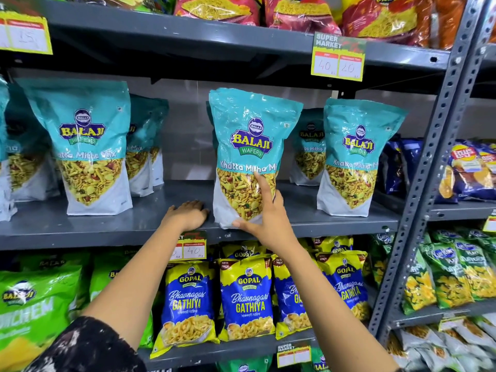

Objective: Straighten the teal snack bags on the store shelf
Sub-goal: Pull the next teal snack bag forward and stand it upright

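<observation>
1. Grey steel store shelf [80,226], middle tier: centre teal bag [249,146] upright at front edge, leaning slightly.
2. Right hand [264,213] gripping its lower right side, forefinger up the front; left hand [188,213] flat on shelf, fingers relaxed, beside base.
3. Best set flat-bottomed, label forward, in line with left teal bag [88,146] and right teal bag [354,157].
4. Glossy pouch: teal top, yellow snack-mix picture, white base.

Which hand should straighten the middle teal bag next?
The right hand. It holds the middle teal bag near its bottom, thumb below and a finger up its front. The left hand only rests on the shelf beside the bag, so it would probably have to reach over.
</observation>
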